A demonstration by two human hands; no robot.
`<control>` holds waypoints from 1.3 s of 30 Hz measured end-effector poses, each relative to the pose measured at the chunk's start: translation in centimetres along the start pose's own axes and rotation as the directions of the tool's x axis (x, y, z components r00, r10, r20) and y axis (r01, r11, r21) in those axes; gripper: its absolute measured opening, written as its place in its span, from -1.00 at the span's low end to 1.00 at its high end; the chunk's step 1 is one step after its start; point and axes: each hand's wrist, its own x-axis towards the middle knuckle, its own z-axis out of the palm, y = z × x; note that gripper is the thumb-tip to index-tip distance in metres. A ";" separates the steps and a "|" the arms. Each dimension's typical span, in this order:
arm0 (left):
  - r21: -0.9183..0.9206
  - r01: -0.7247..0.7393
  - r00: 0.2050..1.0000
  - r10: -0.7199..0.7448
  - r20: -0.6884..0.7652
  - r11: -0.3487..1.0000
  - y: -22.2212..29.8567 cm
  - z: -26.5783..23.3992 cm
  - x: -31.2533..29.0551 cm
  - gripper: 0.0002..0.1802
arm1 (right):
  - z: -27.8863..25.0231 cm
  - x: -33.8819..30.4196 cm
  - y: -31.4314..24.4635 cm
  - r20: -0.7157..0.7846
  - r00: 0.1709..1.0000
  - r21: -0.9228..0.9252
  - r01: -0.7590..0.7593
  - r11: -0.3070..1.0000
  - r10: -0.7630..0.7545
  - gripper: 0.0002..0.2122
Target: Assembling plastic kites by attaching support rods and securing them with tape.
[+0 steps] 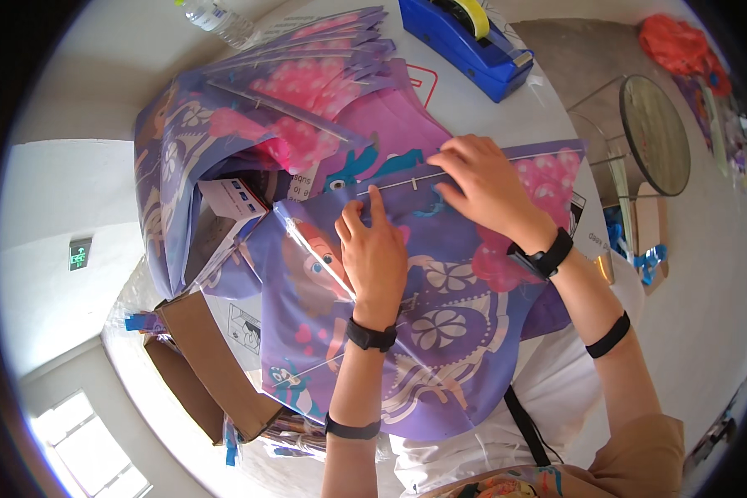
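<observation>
A purple printed kite [440,328], with a cartoon figure, flowers and pink balloons, is spread over my lap and the table edge. Along its far edge runs a thin pale rod [515,158] with a small white tab [414,184] beside it. My left hand [375,261] rests on the cloth, index finger stretched toward that edge and the others loosely bent. Over the same edge, farther right, lies my right hand [490,187], fingers bent and thumb apart from them. Neither hand visibly grips anything.
More folded kites [307,83] are piled at the far left, around a white printed box [231,202]. A blue tape dispenser [481,50] stands at the back, near a plastic bottle [216,21]. An open cardboard box [220,365] is at the left; a round stool [654,135] stands right.
</observation>
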 end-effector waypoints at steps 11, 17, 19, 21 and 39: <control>0.013 -0.004 0.999 0.003 0.040 1.000 0.4 0.3 0.1 -0.41 | 3.1 1.6 -0.4 0.054 0.987 -0.111 0.157 0.981 -0.151 -0.88; 0.019 0.015 0.999 -0.015 0.044 1.000 0.6 0.1 0.1 -0.41 | 2.7 2.1 0.6 0.111 0.980 -0.077 0.172 0.982 -0.163 -0.87; 0.023 0.005 0.999 -0.006 0.054 1.000 0.5 0.3 0.2 -0.41 | 2.0 1.9 1.6 0.109 0.982 -0.058 0.164 0.985 -0.157 -0.87; 0.015 -0.002 0.999 0.002 0.047 1.000 0.3 0.2 0.1 -0.40 | 1.3 1.3 2.4 0.125 0.984 -0.016 0.128 0.992 -0.125 -0.86; -0.044 0.009 0.999 -0.007 0.043 0.999 0.4 0.0 0.0 -0.37 | -1.8 -0.9 4.4 0.114 0.993 0.066 0.013 0.998 -0.020 -0.84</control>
